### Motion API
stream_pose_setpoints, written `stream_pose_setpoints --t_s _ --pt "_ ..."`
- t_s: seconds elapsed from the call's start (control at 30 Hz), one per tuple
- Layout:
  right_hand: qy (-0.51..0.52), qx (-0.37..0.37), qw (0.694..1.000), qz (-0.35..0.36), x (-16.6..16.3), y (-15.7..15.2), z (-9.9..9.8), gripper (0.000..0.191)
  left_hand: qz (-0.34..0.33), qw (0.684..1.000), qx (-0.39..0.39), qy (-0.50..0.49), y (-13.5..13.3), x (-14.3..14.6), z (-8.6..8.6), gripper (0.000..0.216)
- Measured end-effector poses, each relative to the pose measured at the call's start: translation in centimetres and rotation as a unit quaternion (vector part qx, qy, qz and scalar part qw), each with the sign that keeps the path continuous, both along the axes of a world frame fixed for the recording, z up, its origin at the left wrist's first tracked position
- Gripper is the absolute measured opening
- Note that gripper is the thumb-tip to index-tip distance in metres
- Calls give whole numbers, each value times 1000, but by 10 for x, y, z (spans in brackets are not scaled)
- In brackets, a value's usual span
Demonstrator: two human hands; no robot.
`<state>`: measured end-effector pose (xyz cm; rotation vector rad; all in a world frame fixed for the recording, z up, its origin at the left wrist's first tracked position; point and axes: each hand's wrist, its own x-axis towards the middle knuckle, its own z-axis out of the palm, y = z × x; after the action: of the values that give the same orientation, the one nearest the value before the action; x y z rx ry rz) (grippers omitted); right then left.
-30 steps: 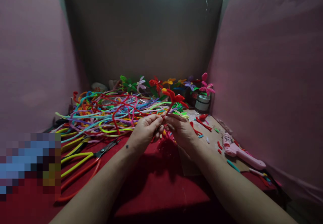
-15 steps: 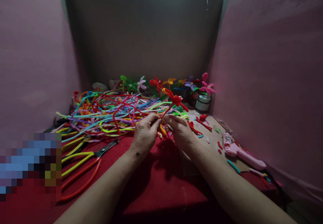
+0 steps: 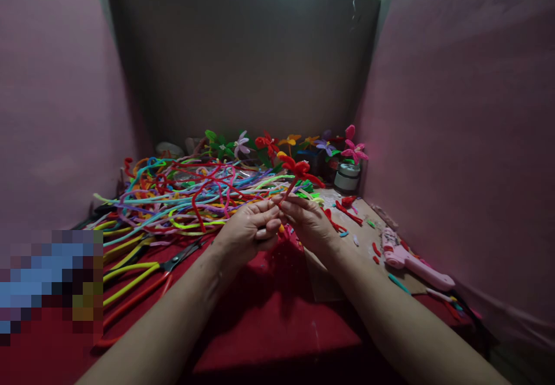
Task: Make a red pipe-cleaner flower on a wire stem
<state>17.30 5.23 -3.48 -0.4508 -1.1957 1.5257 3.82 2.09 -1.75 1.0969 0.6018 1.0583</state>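
A red pipe-cleaner flower [image 3: 298, 168] stands tilted above my two hands, its thin stem running down between my fingertips. My left hand [image 3: 255, 223] is closed, thumb and fingers pinching the lower stem. From the other side my right hand [image 3: 309, 217] pinches the same stem, its fingers touching or nearly touching those of the left. The stem's lowest part is hidden by my fingers. To the left of my hands lies a large tangle of colourful pipe cleaners [image 3: 173, 194].
Scissors [image 3: 173, 261] with yellow and red handles lie at left. A pink hot glue gun [image 3: 411, 261] rests on cardboard [image 3: 359, 234] at right, among cut pipe-cleaner bits. Finished flowers [image 3: 269, 142] and a small pot [image 3: 347, 177] stand at the back. Red cloth [image 3: 269, 339] covers the table.
My left hand has rolled, so its curled fingers now show more. The flower has turned slightly and stays between both hands.
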Motion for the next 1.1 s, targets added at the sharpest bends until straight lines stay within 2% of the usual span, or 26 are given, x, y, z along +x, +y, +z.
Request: stream_pose_setpoints --t_s 0.03,0.1,0.13,0.2,0.27,0.3,0.33,0.37,0.5,0.6,0.73,0.97,1.1 --pt "0 8 1000 -12 0 0 0 15 20 999 15 29 0 1 0 13" --pt "2 15 999 -51 -1 -1 -2 11 113 983 77 123 -2 4 -2 16" --pt "2 11 997 -72 -1 -2 -3 11 174 960 126 181 -3 6 -3 15" --pt "-12 6 995 -98 -2 -2 -4 10 281 883 242 286 -4 9 -6 9" --pt "-31 20 993 -108 -3 -2 -5 12 335 813 324 348 -4 11 -9 8" --pt "-43 32 993 -107 -3 -1 -5 12 344 797 338 362 -4 11 -10 9" --pt "-53 44 992 -106 -3 -1 -5 13 346 798 333 365 -3 10 -10 10" --pt "-61 51 991 -104 -3 0 -5 13 342 812 313 355 -2 10 -9 11" --pt "-64 44 992 -99 -1 2 -2 10 259 926 172 216 1 7 -2 9" --pt "-43 43 995 -77 1 4 -1 12 168 977 75 109 1 6 1 11" --pt "-19 54 996 -62 4 5 0 12 80 996 16 26 0 2 0 15" --pt "-39 74 996 -25 7 4 4 12 -38 999 -14 -23 -1 -7 3 7" --pt "-16 73 997 -22 5 4 2 12 -52 999 0 -10 -1 -6 4 9"
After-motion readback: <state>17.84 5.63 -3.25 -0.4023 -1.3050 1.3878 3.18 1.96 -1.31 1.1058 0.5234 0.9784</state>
